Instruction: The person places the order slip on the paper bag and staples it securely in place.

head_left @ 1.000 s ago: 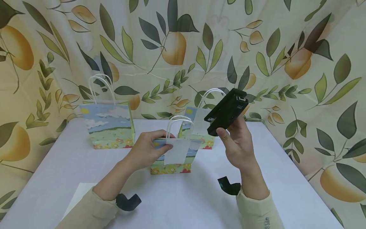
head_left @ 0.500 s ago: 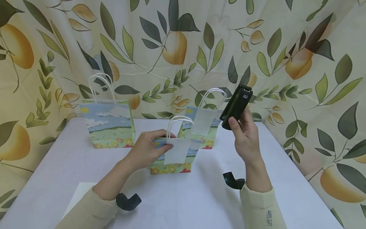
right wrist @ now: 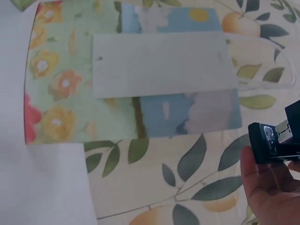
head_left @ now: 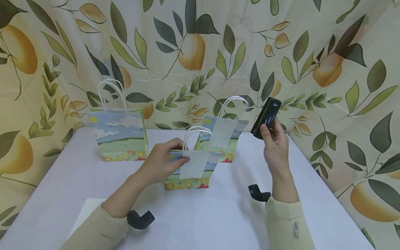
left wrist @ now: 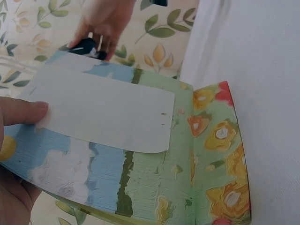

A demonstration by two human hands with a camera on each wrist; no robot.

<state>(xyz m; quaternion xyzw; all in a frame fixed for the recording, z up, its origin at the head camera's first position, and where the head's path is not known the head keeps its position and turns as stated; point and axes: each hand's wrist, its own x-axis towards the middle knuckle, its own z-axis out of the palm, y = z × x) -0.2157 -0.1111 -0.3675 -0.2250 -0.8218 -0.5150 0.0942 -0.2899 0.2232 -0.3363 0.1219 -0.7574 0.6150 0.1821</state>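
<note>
Stapler (head_left: 265, 118), black, is in the grasp of the right hand (head_left: 276, 149), raised above the far right part of the table (head_left: 218, 215) with its upper end leaning right. A second ago it covered part of the rear right bag (head_left: 231, 153) and its handles; now it has shifted right with the forearm, and a narrow gap shows between the two in the head view. How far apart they are in depth, I cannot tell. The right wrist view shows the stapler only in part, cut off by the picture's side.

The left hand (head_left: 162, 159) pinches the top left of the front bag (head_left: 187, 184), thumb on the near face, just as in both earlier pictures; the bag has kept its place. A white card (head_left: 193, 166) lies flat against that face, below the handles, the thumb tip at its upper left corner.

The front bag stands near the middle of the table, well in from both side edges. White tabletop runs from its right side to the right forearm, and more lies between it and the near side. Behind, room is tighter: the rear right bag is partly hidden by it, while the rear left bag (head_left: 120, 135) stands apart, near the back edge, before the patterned curtain (head_left: 193, 83).
</note>
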